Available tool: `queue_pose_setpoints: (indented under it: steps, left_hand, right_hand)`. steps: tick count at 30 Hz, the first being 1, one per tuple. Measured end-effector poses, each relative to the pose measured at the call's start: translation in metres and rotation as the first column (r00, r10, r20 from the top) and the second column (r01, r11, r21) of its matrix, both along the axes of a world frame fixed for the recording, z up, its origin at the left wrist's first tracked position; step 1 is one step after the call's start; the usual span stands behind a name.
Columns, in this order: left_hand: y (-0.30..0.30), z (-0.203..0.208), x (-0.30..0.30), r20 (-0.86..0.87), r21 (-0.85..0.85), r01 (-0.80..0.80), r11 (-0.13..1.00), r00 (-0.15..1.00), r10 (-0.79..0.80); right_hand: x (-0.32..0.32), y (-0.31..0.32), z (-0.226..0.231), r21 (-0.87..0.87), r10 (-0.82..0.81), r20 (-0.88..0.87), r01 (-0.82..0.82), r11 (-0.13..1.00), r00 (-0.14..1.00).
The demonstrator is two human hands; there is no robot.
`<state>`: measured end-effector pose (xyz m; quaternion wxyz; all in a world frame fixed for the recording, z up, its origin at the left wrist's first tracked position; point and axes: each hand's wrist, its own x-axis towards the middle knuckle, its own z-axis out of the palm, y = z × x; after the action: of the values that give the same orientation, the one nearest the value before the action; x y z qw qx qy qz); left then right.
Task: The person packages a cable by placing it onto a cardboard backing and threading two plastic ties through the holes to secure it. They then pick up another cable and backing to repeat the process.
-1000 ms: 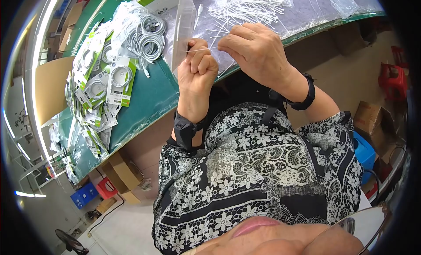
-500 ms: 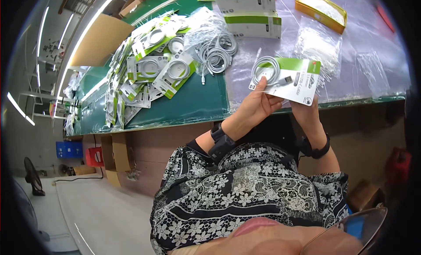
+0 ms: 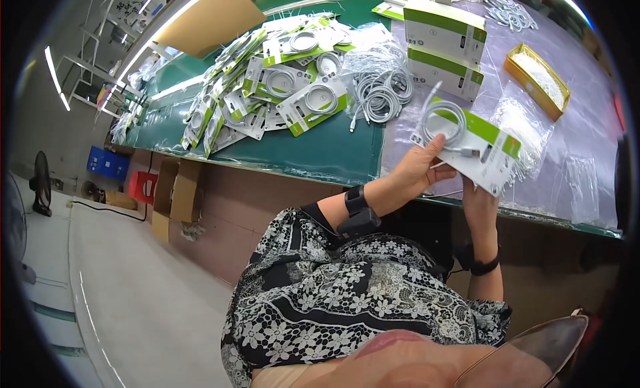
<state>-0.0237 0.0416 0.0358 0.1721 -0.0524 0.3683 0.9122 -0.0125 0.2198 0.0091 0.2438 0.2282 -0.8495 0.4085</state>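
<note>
A white and green packaging card (image 3: pixel 501 147) is held over the table's near edge. On its left part rests a coiled light grey USB cable (image 3: pixel 460 129), one plug lying on the card and the other end sticking up past the coil. My left hand (image 3: pixel 421 169) grips the card's left side, thumb pressed on the front over the coil, other fingers behind. At the card's lower edge is my right hand (image 3: pixel 479 203), closed on it, its fingers mostly hidden behind the card. Beyond the card lies a clear bag of thin white ties (image 3: pixel 517 118).
To the left is a heap of carded cables (image 3: pixel 280 85) on green matting. Beside it sit loose cable coils in clear plastic (image 3: pixel 380 88). Behind stand two white and green boxes (image 3: pixel 443 31). A yellow tray (image 3: pixel 564 111) of small white pieces stands at the right, near a flat clear bag (image 3: pixel 583 185).
The whole view has turned, so the table and its things sit further right. The card is tilted more, its right end lower. Both hands keep their hold.
</note>
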Motion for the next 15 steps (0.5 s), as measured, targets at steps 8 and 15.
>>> queue_pose_setpoints:
  steps: [8, 15]
  left_hand:
    - [0.012, 0.007, 0.008, -0.079, 0.019, -0.055, 0.998, 0.995, 0.057]
    - [0.014, -0.014, 0.005, -0.107, -0.028, -0.138, 0.990, 0.985, 0.134]
  right_hand:
    - [0.025, -0.017, 0.075, 0.270, -0.036, -0.291, 0.118, 0.955, 0.956]
    - [0.005, -0.011, 0.064, 0.343, 0.040, -0.343, 0.085, 0.936, 0.939]
